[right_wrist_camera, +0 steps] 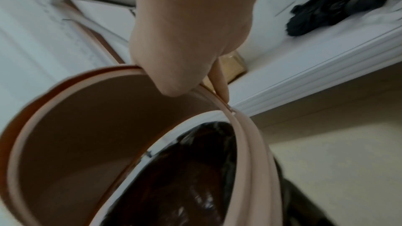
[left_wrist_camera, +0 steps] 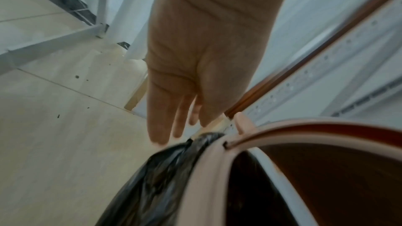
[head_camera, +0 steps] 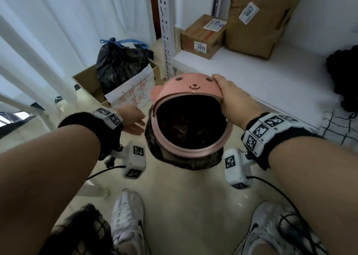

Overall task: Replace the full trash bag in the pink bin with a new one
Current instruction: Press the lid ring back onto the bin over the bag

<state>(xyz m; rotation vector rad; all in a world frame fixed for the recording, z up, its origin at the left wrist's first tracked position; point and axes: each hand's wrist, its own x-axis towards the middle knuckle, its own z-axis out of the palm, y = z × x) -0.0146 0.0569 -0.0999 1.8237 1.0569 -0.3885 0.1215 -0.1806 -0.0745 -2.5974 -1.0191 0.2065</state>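
A pink bin [head_camera: 186,152] with a bear-face lid [head_camera: 186,86] stands on the floor between my arms. A black trash bag [head_camera: 186,162] lines it and folds over the rim. My right hand [head_camera: 222,92] grips the lid's right edge and holds the lid tilted up. In the right wrist view the right hand [right_wrist_camera: 185,54] has its thumb inside the lid [right_wrist_camera: 87,118], above the bag [right_wrist_camera: 185,178]. My left hand [head_camera: 136,122] hovers with straight fingers beside the bin's left side. The left wrist view shows the left hand [left_wrist_camera: 187,92] just above the folded bag [left_wrist_camera: 156,178] at the rim [left_wrist_camera: 208,169].
A tied black bag [head_camera: 120,64] with blue drawstrings sits in a cardboard box [head_camera: 89,82] at the back left. A white shelf [head_camera: 251,76] on the right carries two cardboard parcels [head_camera: 203,37] and a black heap [head_camera: 342,74]. My white shoes [head_camera: 127,221] stand below.
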